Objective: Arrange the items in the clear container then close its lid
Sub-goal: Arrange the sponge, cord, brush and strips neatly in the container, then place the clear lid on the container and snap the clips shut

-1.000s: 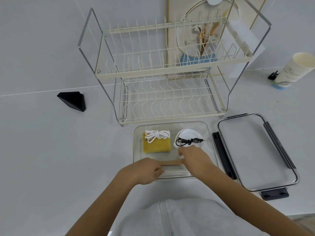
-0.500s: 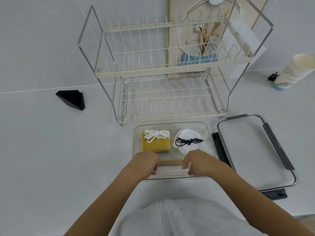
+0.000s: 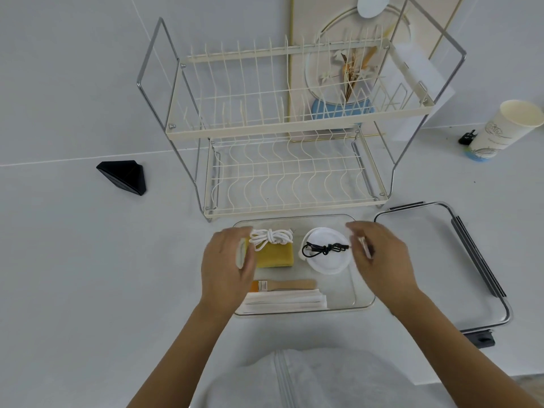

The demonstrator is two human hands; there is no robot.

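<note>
The clear container (image 3: 360, 293) lies in front of me on the white counter. Inside it at the back are a yellow sponge (image 3: 276, 256) with a coiled white rope (image 3: 270, 237) on top, and a white round disc (image 3: 328, 259) with a knotted black cable (image 3: 325, 248). Along the front lie a wooden-handled brush (image 3: 287, 285) and a folded white cloth (image 3: 285, 300). My left hand (image 3: 225, 267) hovers at the sponge's left side, fingers apart and blurred. My right hand (image 3: 381, 259) hovers to the right of the disc, fingers apart. The lid (image 3: 435, 269) lies flat to the right of the container.
A two-tier cream dish rack (image 3: 291, 172) stands right behind the container. A black wedge (image 3: 125, 178) sits at the left. A paper cup (image 3: 503, 131) and a small black clip (image 3: 466, 137) are at the far right. A grey garment (image 3: 309, 381) is below.
Both hands have let go of the white cloth at the container's front and moved back and apart, to either side of the sponge and disc. The brush and cloth now show.
</note>
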